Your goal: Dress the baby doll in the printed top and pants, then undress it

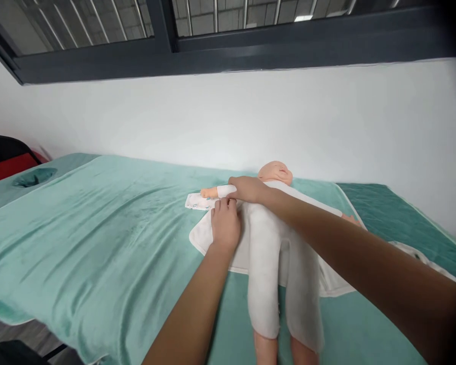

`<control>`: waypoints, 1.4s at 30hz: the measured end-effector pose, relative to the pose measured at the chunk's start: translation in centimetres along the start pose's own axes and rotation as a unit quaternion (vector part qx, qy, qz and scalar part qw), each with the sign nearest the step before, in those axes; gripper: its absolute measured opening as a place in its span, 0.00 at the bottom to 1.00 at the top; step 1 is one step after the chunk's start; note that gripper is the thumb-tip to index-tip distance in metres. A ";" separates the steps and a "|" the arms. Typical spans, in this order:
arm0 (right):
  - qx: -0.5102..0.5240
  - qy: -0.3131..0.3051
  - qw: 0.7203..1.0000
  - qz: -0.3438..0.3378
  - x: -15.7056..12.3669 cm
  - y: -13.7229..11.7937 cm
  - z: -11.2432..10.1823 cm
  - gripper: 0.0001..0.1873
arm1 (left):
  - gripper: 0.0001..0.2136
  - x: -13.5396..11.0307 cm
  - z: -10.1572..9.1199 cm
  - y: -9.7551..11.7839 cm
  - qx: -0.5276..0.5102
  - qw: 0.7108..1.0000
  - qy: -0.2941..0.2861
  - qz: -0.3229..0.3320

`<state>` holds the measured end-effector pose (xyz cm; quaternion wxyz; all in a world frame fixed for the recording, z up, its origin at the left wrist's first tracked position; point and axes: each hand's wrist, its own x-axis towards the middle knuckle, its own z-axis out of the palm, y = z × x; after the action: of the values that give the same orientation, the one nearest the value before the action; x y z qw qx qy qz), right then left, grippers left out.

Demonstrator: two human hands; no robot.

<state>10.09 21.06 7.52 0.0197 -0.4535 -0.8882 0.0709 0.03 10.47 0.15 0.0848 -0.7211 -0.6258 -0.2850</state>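
Note:
A baby doll (275, 173) in a white suit (266, 253) lies on its back on a white cloth (201, 235) spread over the teal blanket. My left hand (225, 224) rests on the cloth beside the doll's side, fingers curled and pinching at the fabric near the doll's arm. My right hand (247, 188) reaches across the doll's chest and closes over its white-sleeved upper arm (225, 191). The doll's small hand (208, 192) sticks out to the left. A small printed white pad (197, 202) lies under that arm.
The teal blanket (99, 233) covers a padded table with a face hole (34, 177) at the far left. A white wall runs just behind the doll's head, with a dark-framed window above. A red and black seat (7, 162) stands at the left. More white cloth (414, 251) lies at the right.

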 end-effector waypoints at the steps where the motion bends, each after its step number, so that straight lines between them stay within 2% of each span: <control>1: 0.008 0.009 1.000 0.007 -0.4 0.4 -0.3 0.19 | 0.13 0.2 0.2 -0.4 -0.001 1.000 -0.001 -0.028; 3: 0.023 0.021 0.999 0.014 -1.3 0.9 -0.7 0.21 | 0.12 0.8 0.8 -1.4 -0.022 0.997 -0.009 -0.076; 6: 0.048 0.031 0.998 0.004 -2.5 1.3 -0.9 0.19 | 0.07 1.6 1.2 -3.3 -0.106 0.987 -0.018 -0.119; 9: 0.083 0.048 0.995 -0.011 -3.4 1.4 -0.9 0.20 | 0.07 2.1 0.9 -4.7 -0.238 0.953 0.019 -0.187; 12: 0.107 0.058 0.992 -0.016 -4.1 1.3 -1.0 0.23 | 0.09 2.2 0.4 -5.1 -0.310 0.918 0.055 -0.243; 16: 0.101 0.056 0.993 -0.010 -4.9 1.6 -1.0 0.26 | 0.07 2.0 0.2 -5.1 -0.363 0.894 0.072 -0.253; 22: 0.047 0.040 0.998 0.020 -5.2 2.4 -0.6 0.23 | 0.06 2.2 0.5 -5.7 -0.423 0.854 0.088 -0.288; 27: 0.039 0.039 0.998 0.019 -5.3 2.3 -0.5 0.24 | 0.09 2.2 0.6 -6.0 -0.438 0.838 0.110 -0.306; 31: 0.008 0.037 0.999 0.035 -5.5 1.7 -0.4 0.23 | 0.10 1.9 0.3 -5.4 -0.423 0.846 0.129 -0.298; 34: -0.018 0.043 0.998 0.044 -5.3 0.9 0.0 0.23 | 0.09 1.5 0.0 -4.5 -0.357 0.893 0.121 -0.247; 37: -0.027 0.056 0.997 0.044 -4.7 0.1 0.6 0.22 | 0.09 1.1 -0.3 -3.6 -0.275 0.950 0.064 -0.136; 40: -0.027 0.079 0.995 0.045 -4.4 -0.4 0.9 0.19 | 0.12 0.9 -0.5 -3.3 -0.249 0.965 0.044 -0.069; 42: -0.019 0.102 0.993 0.048 -4.7 -0.4 0.8 0.19 | 0.13 0.7 -0.7 -3.3 -0.217 0.969 0.074 -0.095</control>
<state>12.44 16.96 6.97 0.0981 -0.5012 -0.8597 0.0077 -3.28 11.42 0.29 -0.0556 -0.6366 -0.6064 -0.4731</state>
